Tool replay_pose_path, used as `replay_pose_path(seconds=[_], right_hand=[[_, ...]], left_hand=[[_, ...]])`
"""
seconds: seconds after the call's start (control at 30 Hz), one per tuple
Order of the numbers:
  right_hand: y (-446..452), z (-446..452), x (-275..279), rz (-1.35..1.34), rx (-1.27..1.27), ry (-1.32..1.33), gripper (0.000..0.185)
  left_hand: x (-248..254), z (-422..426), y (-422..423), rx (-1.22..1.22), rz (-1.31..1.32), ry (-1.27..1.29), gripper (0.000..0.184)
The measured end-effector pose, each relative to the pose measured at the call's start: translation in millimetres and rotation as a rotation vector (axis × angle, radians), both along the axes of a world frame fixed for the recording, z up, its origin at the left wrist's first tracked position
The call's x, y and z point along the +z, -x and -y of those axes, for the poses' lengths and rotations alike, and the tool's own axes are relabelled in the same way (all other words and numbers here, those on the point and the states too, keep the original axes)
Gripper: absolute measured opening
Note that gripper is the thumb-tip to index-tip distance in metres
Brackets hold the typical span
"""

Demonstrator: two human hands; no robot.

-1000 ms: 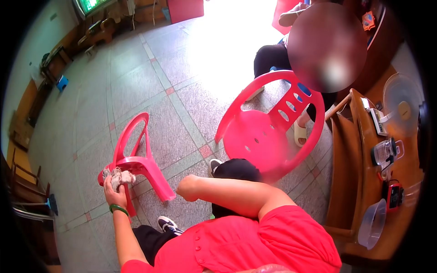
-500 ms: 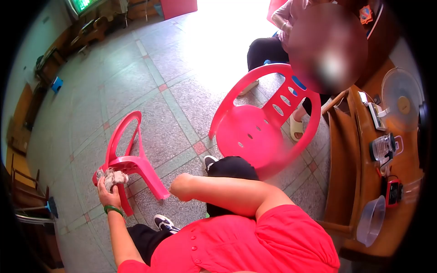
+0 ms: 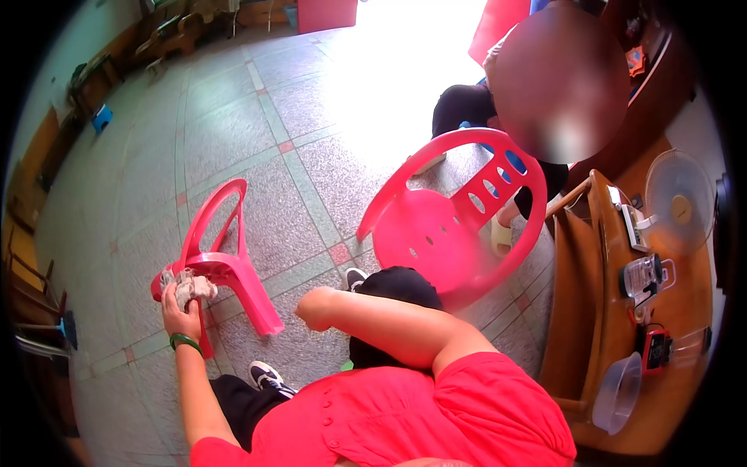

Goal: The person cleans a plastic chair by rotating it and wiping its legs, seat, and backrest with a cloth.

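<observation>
My left hand [image 3: 180, 313], with a green bangle at its wrist, is closed on a crumpled pale cloth [image 3: 189, 288]. The cloth lies against a pink plastic chair piece [image 3: 247, 289] with an arched arm and legs, left of my body. My right hand [image 3: 315, 308] is bent inward at the wrist in front of my body, its fingers hidden from view. Right of it stands a pink plastic chair [image 3: 432, 233] with a slotted back and small holes in the seat, near my knee.
Another person [image 3: 463, 109] sits beyond the pink chair. At the right, a wooden table [image 3: 615, 292] bears a fan [image 3: 678, 204], a glass jug [image 3: 644, 274], a red device [image 3: 656, 349] and a clear plastic bowl [image 3: 618, 395]. A blue stool [image 3: 102, 117] stands far left.
The camera view has shifted slightly. My left hand stays on the cloth at the chair piece, and my right arm keeps nearly the same pose. The other person's arm has moved.
</observation>
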State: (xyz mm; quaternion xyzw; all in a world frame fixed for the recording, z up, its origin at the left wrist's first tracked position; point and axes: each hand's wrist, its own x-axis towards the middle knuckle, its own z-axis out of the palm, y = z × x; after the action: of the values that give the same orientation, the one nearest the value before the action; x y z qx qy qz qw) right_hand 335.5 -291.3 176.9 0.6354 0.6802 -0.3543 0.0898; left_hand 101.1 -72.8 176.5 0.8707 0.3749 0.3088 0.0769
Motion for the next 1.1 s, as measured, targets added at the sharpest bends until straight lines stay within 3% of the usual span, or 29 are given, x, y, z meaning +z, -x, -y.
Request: replay_pose_path(seconds=[0.43,1.1], right_hand=[[-2,-1,-14,0.038,0.034,0.028,0.028],[0,6,17,-0.008,0.009,-0.018,0.022]], left_hand=[[-2,-3,1,-0.03,0.019,0.003,0.057],[-1,-2,-1,-0.006,-0.016,-0.005,0.055]])
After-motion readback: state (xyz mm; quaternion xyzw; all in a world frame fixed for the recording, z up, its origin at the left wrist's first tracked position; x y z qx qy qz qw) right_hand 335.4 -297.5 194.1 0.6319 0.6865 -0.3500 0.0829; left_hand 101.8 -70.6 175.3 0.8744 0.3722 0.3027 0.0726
